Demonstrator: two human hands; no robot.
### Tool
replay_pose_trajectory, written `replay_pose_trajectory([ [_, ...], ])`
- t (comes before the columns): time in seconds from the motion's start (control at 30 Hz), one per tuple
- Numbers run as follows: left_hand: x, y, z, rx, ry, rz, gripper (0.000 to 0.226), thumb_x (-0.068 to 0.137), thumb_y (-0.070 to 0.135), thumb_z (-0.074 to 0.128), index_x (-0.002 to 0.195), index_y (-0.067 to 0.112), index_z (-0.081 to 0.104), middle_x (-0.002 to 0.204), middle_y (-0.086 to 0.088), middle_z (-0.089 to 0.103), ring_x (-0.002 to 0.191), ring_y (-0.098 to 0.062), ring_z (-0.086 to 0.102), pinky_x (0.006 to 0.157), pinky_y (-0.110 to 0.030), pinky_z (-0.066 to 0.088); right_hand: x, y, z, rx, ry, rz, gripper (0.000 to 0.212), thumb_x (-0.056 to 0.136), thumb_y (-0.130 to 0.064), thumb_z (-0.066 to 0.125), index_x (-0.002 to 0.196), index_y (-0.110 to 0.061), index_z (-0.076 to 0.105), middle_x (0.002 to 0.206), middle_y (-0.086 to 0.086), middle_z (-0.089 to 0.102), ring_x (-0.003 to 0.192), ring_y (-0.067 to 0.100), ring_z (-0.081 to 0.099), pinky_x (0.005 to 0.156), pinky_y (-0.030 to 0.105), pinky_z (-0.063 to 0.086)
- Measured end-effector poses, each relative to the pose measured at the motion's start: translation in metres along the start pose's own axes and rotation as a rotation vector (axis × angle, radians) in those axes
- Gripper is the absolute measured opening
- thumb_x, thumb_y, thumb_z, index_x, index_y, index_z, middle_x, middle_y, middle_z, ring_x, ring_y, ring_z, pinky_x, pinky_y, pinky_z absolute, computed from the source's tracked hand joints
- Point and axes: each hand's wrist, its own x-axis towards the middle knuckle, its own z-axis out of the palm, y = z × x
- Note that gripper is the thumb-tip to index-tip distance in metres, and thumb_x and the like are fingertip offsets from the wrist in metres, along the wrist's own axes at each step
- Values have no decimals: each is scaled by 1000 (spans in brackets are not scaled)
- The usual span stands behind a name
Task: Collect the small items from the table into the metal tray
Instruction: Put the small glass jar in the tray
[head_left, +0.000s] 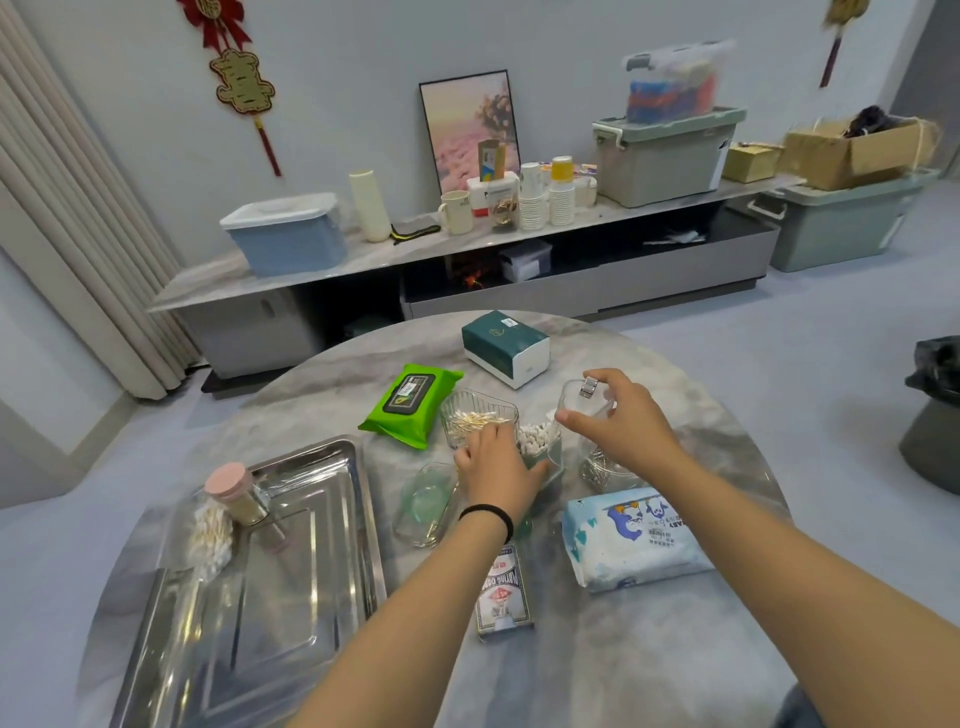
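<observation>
The metal tray (311, 561) lies at the table's near left; a pink-capped jar (236, 496) and a bag of cotton swabs (210, 535) lie in its far left corner. My left hand (496, 467) grips a clear box of white cotton swabs (537, 439) at the table's middle. Just above and to the right of that box, my right hand (618, 421) holds its clear lid (584, 397) with a metal knob. A ribbed glass dish of swabs (475, 415) stands behind my left hand. A card pack (504, 592) lies near my left forearm.
A green wipes pack (410, 400), a tissue box (506, 345) and a blue-white wipes pack (634, 535) lie on the round marble table (649, 649). A clear dish with a green lid (426, 501) and a glass jar of metal clips (602, 470) stand near my hands.
</observation>
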Motion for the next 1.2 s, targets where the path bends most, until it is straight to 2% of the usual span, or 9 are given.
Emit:
replay_pose_trajectory([
  [0.33,31,12,15,123,-75,-11,48,81,36,65,124,16,52,130,-4,53,126,-24,41,105,-39,24,16,12,-2,-50,69,-20,64,77,-44,71,132,-28,43,133,10,46,112,25,55,88,32,44],
  [0.5,25,14,5,-121,19,16,54,74,32,68,124,18,51,127,-3,50,123,-22,43,105,-35,29,10,6,-6,-1,129,-61,61,77,-44,70,130,-29,44,130,8,47,109,23,55,83,28,42],
  [0.57,17,15,-9,-299,65,20,51,72,24,70,118,15,50,121,-4,45,112,-23,48,96,-31,39,4,-3,-10,68,179,-86,58,78,-45,69,129,-29,45,126,6,48,105,21,54,84,30,45],
  [0.63,4,11,-29,-407,101,38,47,71,17,70,112,14,47,114,-2,39,100,-19,47,84,-23,39,-4,-15,-12,164,198,-107,56,79,-45,68,127,-28,46,123,3,47,104,18,53,85,33,47],
  [0.83,-47,-29,-85,-537,163,55,44,72,13,71,107,23,45,99,8,51,87,-5,51,69,-2,38,-34,-56,6,360,38,-154,47,80,-44,67,121,-32,47,116,-3,48,98,16,55,81,32,50],
  [0.9,-62,-48,-96,-518,194,53,47,68,24,71,111,25,52,106,9,58,97,-7,56,83,-10,44,-41,-64,16,417,-31,-149,43,79,-44,68,116,-31,49,114,-2,51,98,17,58,85,38,52],
  [1.0,-86,-79,-105,-477,239,23,56,60,38,64,115,41,56,116,13,62,112,-13,58,97,-43,48,-48,-68,34,469,-148,-80,52,78,-49,67,122,-26,51,115,6,57,101,20,60,80,38,56],
  [1.1,-110,-98,-109,-455,209,-22,73,61,43,62,132,47,45,123,19,57,124,-13,50,107,-48,38,-56,-69,48,550,-247,-11,55,79,-48,66,125,-21,51,118,13,57,89,19,61,67,30,54],
  [1.2,-127,-102,-111,-388,200,-7,85,60,50,55,142,36,36,111,23,53,117,-15,49,108,-47,35,-62,-73,56,608,-277,3,50,83,-45,63,124,-18,52,115,12,58,82,18,61,63,28,52],
])
